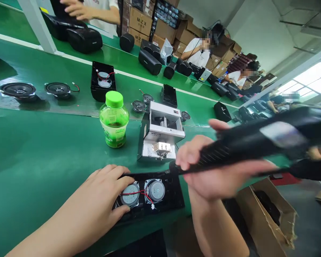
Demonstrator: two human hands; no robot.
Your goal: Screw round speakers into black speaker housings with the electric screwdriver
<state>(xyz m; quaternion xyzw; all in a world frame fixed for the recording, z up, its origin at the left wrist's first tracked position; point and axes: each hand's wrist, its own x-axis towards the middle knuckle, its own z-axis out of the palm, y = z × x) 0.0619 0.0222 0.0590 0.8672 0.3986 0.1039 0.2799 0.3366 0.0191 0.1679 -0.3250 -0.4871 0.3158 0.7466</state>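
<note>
On the green table a black speaker panel (pixel 173 194) lies flat, with two round speaker drivers (pixel 156 191) in it, joined by red and black wires with a white plug. My left hand (pixel 109 192) grips the panel's left end, fingers over the far edge and thumb on the near side. In my right hand (pixel 211 171) is a black power screwdriver (pixel 246 142), blurred by motion and tilted, its tip near the panel's far right edge. Behind the panel stands a white and black screw feeder (pixel 163 135).
A green bottle (pixel 114 121) stands left of the feeder. Loose drivers (pixel 57 89) and an open speaker case (pixel 103 80) lie farther back. A cardboard box (pixel 273 214) is at lower right. People work across the table among black speakers (pixel 149 61).
</note>
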